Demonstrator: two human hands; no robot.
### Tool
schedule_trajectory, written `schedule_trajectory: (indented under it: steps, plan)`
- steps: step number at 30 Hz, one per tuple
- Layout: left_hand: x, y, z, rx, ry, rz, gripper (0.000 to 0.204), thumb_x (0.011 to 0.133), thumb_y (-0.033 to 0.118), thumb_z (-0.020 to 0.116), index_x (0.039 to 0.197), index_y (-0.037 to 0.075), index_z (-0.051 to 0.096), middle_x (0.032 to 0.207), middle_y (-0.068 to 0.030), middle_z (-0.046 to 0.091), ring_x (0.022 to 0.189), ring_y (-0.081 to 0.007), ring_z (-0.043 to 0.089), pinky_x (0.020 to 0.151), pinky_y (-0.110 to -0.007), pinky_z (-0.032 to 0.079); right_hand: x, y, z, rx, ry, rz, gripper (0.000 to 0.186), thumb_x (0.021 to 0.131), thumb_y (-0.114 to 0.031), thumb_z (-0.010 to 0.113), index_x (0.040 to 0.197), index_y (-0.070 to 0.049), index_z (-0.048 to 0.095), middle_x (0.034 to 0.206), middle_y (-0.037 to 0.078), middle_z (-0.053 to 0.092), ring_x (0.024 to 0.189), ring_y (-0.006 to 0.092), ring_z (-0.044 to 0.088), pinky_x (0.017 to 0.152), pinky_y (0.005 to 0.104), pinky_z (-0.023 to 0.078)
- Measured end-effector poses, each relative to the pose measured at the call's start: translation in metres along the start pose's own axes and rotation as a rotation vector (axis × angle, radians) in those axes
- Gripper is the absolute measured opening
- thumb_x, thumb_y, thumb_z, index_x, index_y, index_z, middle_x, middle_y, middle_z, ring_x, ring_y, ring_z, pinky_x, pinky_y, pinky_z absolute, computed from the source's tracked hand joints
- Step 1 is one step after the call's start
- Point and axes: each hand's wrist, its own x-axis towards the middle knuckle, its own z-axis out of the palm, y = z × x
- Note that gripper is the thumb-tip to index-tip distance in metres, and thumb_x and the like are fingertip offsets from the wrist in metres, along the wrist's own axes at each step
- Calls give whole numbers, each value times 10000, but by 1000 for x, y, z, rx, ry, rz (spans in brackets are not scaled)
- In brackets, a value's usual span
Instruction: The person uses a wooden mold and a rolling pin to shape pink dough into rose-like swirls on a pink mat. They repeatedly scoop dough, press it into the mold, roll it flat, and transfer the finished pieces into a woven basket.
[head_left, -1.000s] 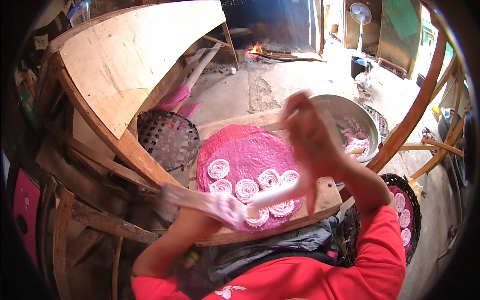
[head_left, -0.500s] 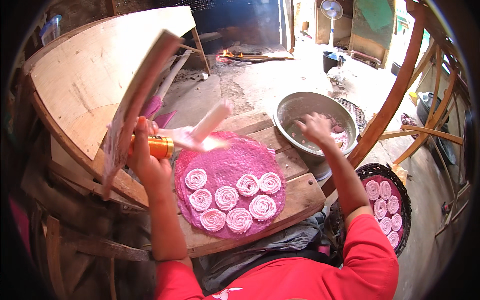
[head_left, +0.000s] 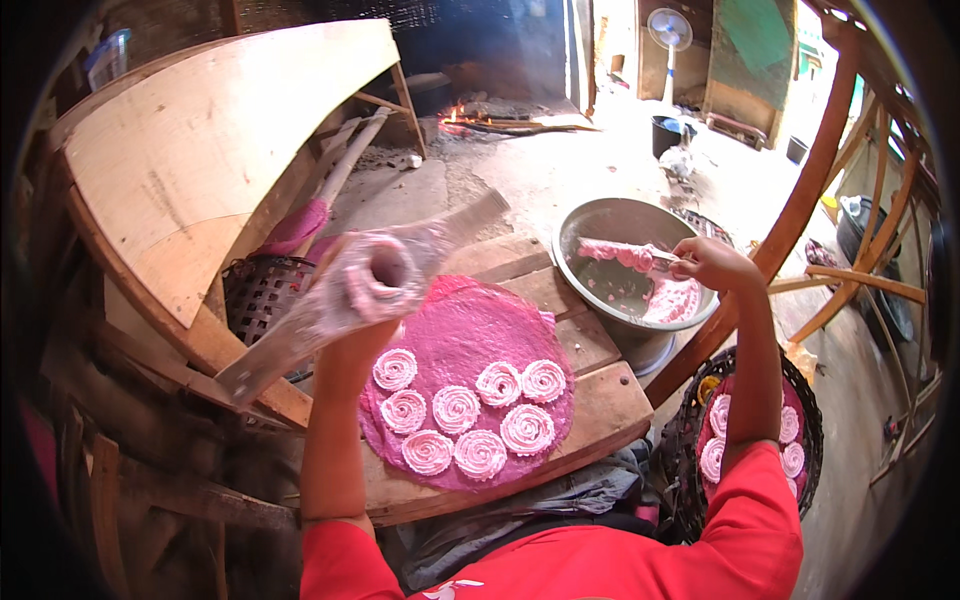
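My left hand (head_left: pixel 358 345) is closed round a wooden press (head_left: pixel 300 335), a long dough-smeared board with a round hollow tube (head_left: pixel 385 268) at its middle. The tube's mouth is turned up, and the press hides most of my fingers. Over the grey basin (head_left: pixel 562 262), my right hand (head_left: pixel 715 264) grips the handle of a narrow utensil whose kind is hidden by a strip of pink dough (head_left: pixel 615 252). More pink dough (head_left: pixel 672 300) clings inside the basin. Below the press, several pink swirled rosettes (head_left: pixel 456 409) lie on a round magenta mat (head_left: pixel 470 325).
The mat rests on a plank bench (head_left: pixel 600 400). At my right, a dark woven basket (head_left: pixel 815 430) holds more rosettes, partly behind my arm. A curved wooden frame (head_left: pixel 800 190) rises beside the basin. A large pale wooden panel (head_left: pixel 200 150) stands left; a fire (head_left: pixel 460 118) burns behind.
My left hand has turned the press so its tube mouth faces up; the orange cylinder is now hidden. My right hand has risen from inside the basin, bringing up the dough-covered utensil.
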Motion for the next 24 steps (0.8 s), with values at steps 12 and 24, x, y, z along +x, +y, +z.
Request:
schedule_trajectory:
  steps: [12,24]
  plan:
    - [49,39,-2,-861,-58,-281,179,802,256,676,932,139,641,869,-65,647,775,-275,643,663,-402,527,-36,-187,37,882,460,-528,386,998,-74,482,1382,-94,522,765,67,574,608,122,512,517,288,435]
    - [63,43,36,-740,58,-479,150,829,283,643,831,135,669,698,-18,646,595,-202,638,572,-362,512,-50,-219,137,732,710,-601,494,936,21,467,1426,-32,436,1142,290,604,979,378,653,807,439,534]
